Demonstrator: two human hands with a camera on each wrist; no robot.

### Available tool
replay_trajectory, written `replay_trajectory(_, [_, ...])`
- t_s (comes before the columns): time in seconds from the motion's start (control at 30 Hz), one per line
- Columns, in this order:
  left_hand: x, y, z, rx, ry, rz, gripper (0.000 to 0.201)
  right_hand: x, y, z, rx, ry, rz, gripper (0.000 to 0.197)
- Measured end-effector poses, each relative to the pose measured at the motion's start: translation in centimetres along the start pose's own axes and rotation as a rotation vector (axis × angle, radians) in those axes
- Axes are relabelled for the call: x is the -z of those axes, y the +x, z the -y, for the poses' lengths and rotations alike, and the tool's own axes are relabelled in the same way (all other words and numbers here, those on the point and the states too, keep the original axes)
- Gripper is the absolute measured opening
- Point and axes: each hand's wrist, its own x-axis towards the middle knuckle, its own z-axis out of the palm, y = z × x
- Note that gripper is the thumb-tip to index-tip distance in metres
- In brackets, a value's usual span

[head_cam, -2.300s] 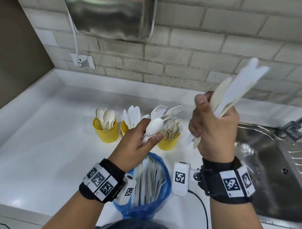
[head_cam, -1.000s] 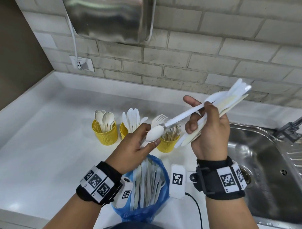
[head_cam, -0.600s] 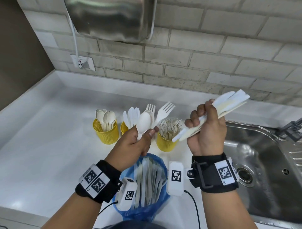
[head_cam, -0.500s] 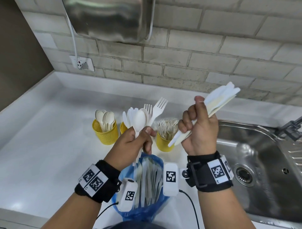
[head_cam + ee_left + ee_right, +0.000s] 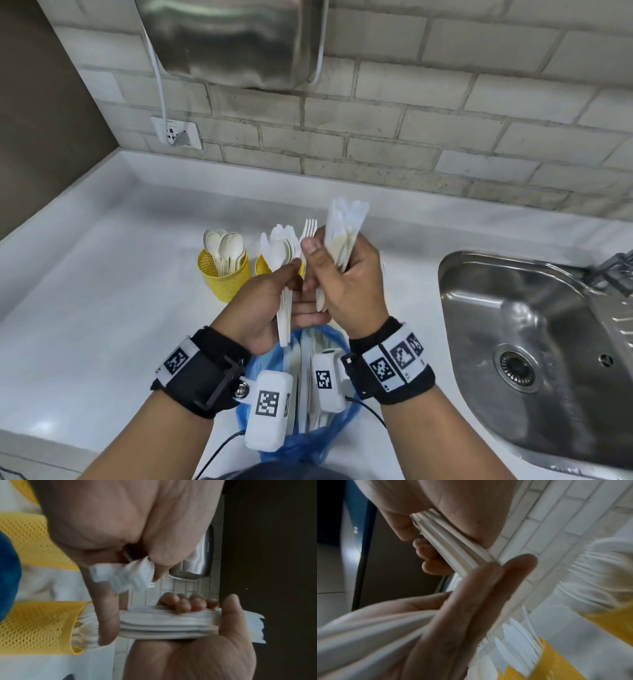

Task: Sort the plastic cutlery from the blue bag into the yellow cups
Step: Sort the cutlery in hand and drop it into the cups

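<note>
Holding both fists close together above the blue bag (image 5: 310,442): left hand (image 5: 265,301) curled round a spoon and forks (image 5: 284,270), heads up, handles poking out below the palm; right hand (image 5: 346,287) clamped on a thick upright knife bundle (image 5: 344,229). Yellow cups: spoon cup (image 5: 224,274) far left, knife cup (image 5: 263,265) partly hidden behind the left hand, third cup hidden in the head view. White counter (image 5: 102,308), steel sink (image 5: 534,342) right, brick wall, wall socket.
</note>
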Motion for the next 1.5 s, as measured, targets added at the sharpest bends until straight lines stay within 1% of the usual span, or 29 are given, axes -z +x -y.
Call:
replay_trajectory(0.03, [0.0,0.0,0.0,-0.001,-0.005,0.004,0.061,0.0,-0.3,-0.5,-0.032,-0.002,0.012,0.014])
replay_trajectory(0.07, [0.1,-0.1,0.0,-0.002,-0.006,0.007,0.053,-0.1,-0.5,-0.9,-0.055,-0.005,0.02,0.014])
replay_trajectory(0.1, [0.0,-0.1,0.0,0.005,-0.009,0.009,0.046,0.0,-0.6,-1.2,-0.065,-0.015,0.021,0.016])
replay_trajectory(0.13, [0.1,0.0,0.1,0.013,-0.007,0.004,0.043,0.0,-0.6,-1.3,-0.075,-0.024,0.024,0.018])
replay_trajectory(0.17, [0.3,0.0,0.2,0.021,-0.005,-0.011,0.044,-0.1,-0.6,-1.3,-0.085,-0.028,0.029,0.021])
replay_trajectory(0.23, [0.5,0.3,0.4,0.029,0.0,-0.041,0.054,0.0,-0.4,-1.2,-0.1,-0.026,0.027,0.027])
replay_trajectory(0.3, [0.4,0.3,0.3,0.032,0.011,-0.052,0.048,0.0,-0.1,-1.2,-0.107,-0.013,-0.018,0.031])
replay_trajectory(0.37, [0.1,0.1,0.0,0.058,0.021,-0.054,0.035,-0.1,0.2,-1.1,-0.091,0.038,-0.095,0.029])
replay_trajectory(0.43, [-0.3,-0.2,-0.2,0.089,0.033,-0.04,0.033,-0.1,0.3,-0.8,-0.047,0.061,-0.128,0.033])
replay_trajectory(0.5, [-0.3,-0.3,-0.1,0.104,0.042,-0.008,0.034,0.0,0.3,-0.7,-0.004,0.056,-0.108,0.036])
replay_trajectory(0.6, [-0.4,-0.2,0.1,0.086,0.037,-0.009,0.045,-0.1,-0.1,-1.0,-0.014,-0.006,-0.104,0.024])
replay_trajectory(0.63, [-0.4,-0.1,0.1,0.077,0.032,-0.014,0.047,-0.1,-0.3,-1.1,-0.034,-0.021,-0.105,0.023])
replay_trajectory(0.7, [-0.2,0.0,0.1,0.06,0.026,-0.015,0.041,-0.1,-0.5,-1.0,-0.06,-0.034,-0.093,0.021])
replay_trajectory(0.77, [-0.1,0.0,0.1,0.048,0.026,-0.026,0.048,0.1,-0.5,-1.0,-0.052,-0.076,-0.082,0.029])
replay_trajectory(0.8, [-0.1,0.0,0.1,0.045,0.035,-0.04,0.048,0.3,-0.4,-1.2,-0.045,-0.122,-0.09,0.029])
replay_trajectory(0.87, [-0.3,-0.3,0.0,0.044,0.047,-0.059,0.036,0.7,0.1,-1.7,-0.045,-0.197,-0.104,0.019])
replay_trajectory(0.93, [-0.6,-0.5,-0.2,0.029,0.048,-0.076,0.032,1.1,0.5,-2.0,-0.074,-0.272,-0.104,0.028])
replay_trajectory(1.0, [-0.6,-0.7,-0.2,0.011,0.037,-0.07,0.038,1.7,0.9,-1.9,-0.099,-0.309,-0.097,0.022])
replay_trajectory(1.03, [-0.5,-0.8,-0.3,0.005,0.036,-0.055,0.041,2.1,1.1,-1.8,-0.117,-0.316,-0.086,0.025])
replay_trajectory(1.1, [-0.4,-0.9,-0.4,-0.006,0.072,-0.028,0.052,2.7,1.6,-1.6,-0.175,-0.279,-0.085,0.032])
replay_trajectory(1.13, [-0.2,-1.0,-0.5,-0.02,0.096,-0.025,0.054,3.0,1.8,-1.5,-0.202,-0.244,-0.105,0.033])
replay_trajectory(1.17, [-0.2,-1.0,-0.7,-0.041,0.112,-0.034,0.05,3.2,2.1,-1.5,-0.229,-0.204,-0.135,0.033])
replay_trajectory(1.23, [0.2,-1.1,-1.2,-0.1,0.13,-0.082,0.041,3.6,2.6,-1.4,-0.267,-0.13,-0.208,0.033])
replay_trajectory(1.3, [0.9,-0.9,-1.7,-0.164,0.153,-0.146,0.041,3.8,3.0,-1.5,-0.265,-0.107,-0.271,0.034])
replay_trajectory(1.4, [1.9,-0.9,-2.7,-0.269,0.155,-0.24,0.04,3.8,3.7,-1.9,-0.256,-0.148,-0.306,0.036])
replay_trajectory(1.5, [2.5,-1.1,-3.2,-0.391,0.155,-0.332,0.043,3.1,4.5,-2.5,-0.27,-0.157,-0.306,0.031])
